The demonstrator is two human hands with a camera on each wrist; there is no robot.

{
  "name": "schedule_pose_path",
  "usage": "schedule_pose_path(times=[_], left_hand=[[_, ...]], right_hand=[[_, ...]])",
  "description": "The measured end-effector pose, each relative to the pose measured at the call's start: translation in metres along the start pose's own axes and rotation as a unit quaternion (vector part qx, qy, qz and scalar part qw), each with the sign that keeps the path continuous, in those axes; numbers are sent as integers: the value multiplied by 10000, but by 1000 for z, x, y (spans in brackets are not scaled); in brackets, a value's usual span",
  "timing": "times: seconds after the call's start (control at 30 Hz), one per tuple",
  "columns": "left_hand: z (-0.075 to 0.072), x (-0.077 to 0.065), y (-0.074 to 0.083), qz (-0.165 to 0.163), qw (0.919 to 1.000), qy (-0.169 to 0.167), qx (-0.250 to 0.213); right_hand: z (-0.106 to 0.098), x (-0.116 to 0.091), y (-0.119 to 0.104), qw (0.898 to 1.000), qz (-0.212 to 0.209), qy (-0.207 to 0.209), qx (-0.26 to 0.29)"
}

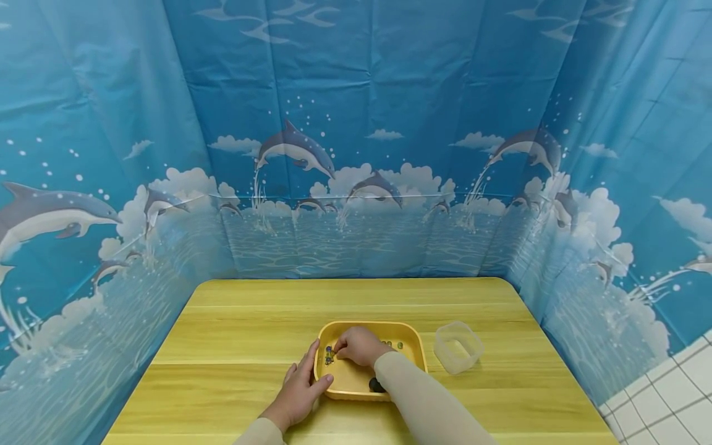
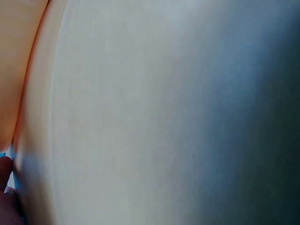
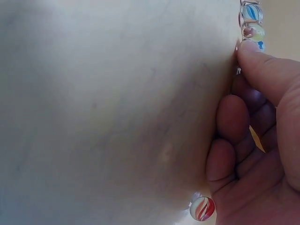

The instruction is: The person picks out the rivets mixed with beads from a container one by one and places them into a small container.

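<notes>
A shallow yellow tray stands on the table. At its left corner, my left hand rests with fingers straight along the outer wall and the thumb at the front rim. Inside the tray, my right hand has curled fingers beside a small cluster of glass marbles. The right wrist view has the thumb tip against a marble with a blue mark, the index fingertip hidden behind it. Above that lies a clear marble with a blue swirl; a red-and-white swirled marble is below the hand.
More greenish marbles lie in the tray's right part. A dark round thing, partly covered by the right sleeve, is at the tray's front. Right of the tray, a clear plastic container sits on the wooden table. Dolphin-print curtains surround the table.
</notes>
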State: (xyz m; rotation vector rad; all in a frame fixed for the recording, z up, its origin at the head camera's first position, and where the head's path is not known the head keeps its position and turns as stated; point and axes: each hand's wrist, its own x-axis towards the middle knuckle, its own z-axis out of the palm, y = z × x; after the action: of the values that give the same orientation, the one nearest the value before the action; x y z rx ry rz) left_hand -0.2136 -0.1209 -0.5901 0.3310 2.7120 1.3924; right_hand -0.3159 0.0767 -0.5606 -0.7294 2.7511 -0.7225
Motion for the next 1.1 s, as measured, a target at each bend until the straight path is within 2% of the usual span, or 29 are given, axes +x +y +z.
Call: schedule_pose_path(times=[0.3, 1.1], left_hand=[[0, 0, 0, 5, 10000, 14, 1], [0, -2, 5, -4, 10000, 60, 64]], right_hand=[[1, 0, -1, 9999, 135, -16, 48], [0, -1, 2, 9995, 142, 20, 297]])
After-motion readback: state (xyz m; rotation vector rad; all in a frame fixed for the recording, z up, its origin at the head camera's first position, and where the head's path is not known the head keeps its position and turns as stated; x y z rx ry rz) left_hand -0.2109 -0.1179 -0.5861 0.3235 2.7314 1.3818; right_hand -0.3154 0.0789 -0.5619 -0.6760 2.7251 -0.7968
